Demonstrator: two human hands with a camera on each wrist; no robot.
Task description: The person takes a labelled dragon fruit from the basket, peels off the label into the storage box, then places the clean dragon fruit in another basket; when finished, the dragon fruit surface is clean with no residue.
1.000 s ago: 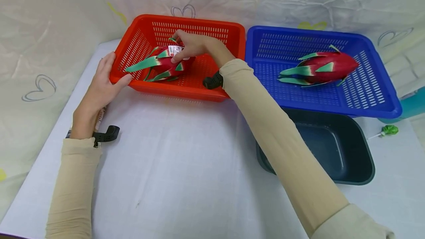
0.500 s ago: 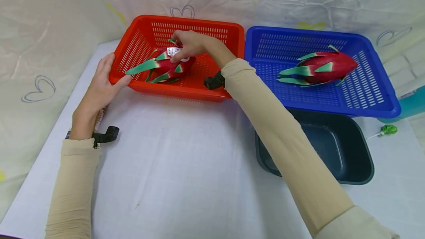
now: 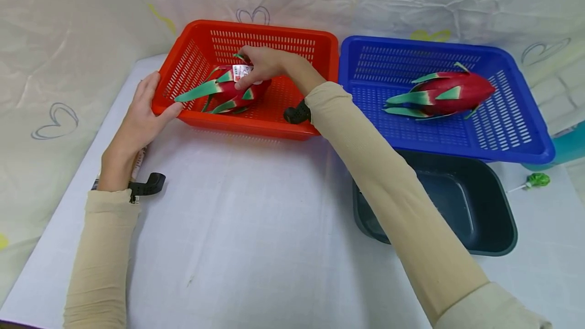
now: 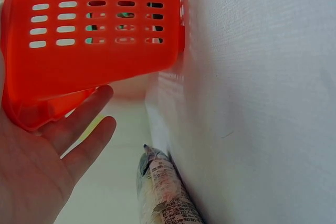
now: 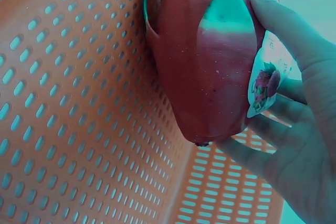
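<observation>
My left hand point(image 3: 141, 116) holds the left corner of a red perforated basket point(image 3: 247, 125), thumb over the near rim and fingers along the left rim. In the left wrist view, two fingers point(image 4: 89, 145) show below the rim. My right hand point(image 3: 265, 62) reaches into this basket and grips a red dragon fruit point(image 3: 226, 98) with green-tipped scales and a white label point(image 3: 241, 72). In the right wrist view, the thumb lies on one side of the dragon fruit point(image 5: 205, 77), the fingers on its other side and near its end. The fruit lies tilted inside the basket.
A blue basket point(image 3: 379, 128) at right holds another dragon fruit point(image 3: 473, 90). In front of it stands a dark tub point(image 3: 495, 212), partly hidden by my right sleeve. A green lollipop point(image 3: 538, 180) lies at right. A printed wrapped item point(image 4: 170, 198) lies near my left wrist.
The right hand keeps its hold on the dragon fruit, which has shifted only very slightly. The left hand stays at the basket's corner.
</observation>
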